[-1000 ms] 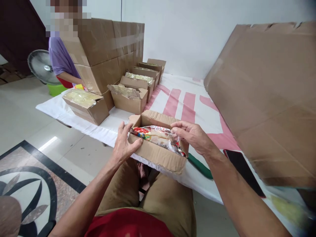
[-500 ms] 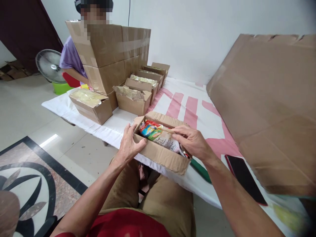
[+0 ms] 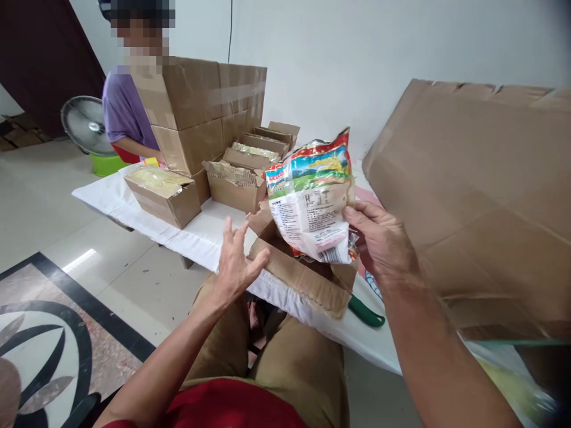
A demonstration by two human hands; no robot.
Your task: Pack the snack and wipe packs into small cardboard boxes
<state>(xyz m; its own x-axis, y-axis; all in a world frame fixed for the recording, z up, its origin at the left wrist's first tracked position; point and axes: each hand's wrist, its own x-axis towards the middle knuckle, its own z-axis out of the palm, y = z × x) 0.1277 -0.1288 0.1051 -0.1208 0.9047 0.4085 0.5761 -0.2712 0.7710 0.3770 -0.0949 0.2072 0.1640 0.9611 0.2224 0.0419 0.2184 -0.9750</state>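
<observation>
A printed plastic food bag (image 3: 312, 205), red, blue and green at the top and white with small text below, is pinched at its right edge by my right hand (image 3: 386, 241). It is held up above an open cardboard box (image 3: 298, 282) at the table's front edge. Just left of that box is my left hand (image 3: 238, 261), fingers spread and holding nothing. The bag hides much of the box's inside. A green handle (image 3: 368, 312) sticks out beside the box's right end.
Taped cartons (image 3: 196, 95) are stacked at the back left, near a person in a purple shirt (image 3: 127, 110). Several small open boxes (image 3: 234, 184) stand in a row beside them. A large cardboard sheet or carton (image 3: 482, 196) fills the right side. A fan (image 3: 84, 128) stands on the floor.
My right hand has lifted the bag up out of the box, turning its printed side toward me. My left hand has let go of the box's left end and opened.
</observation>
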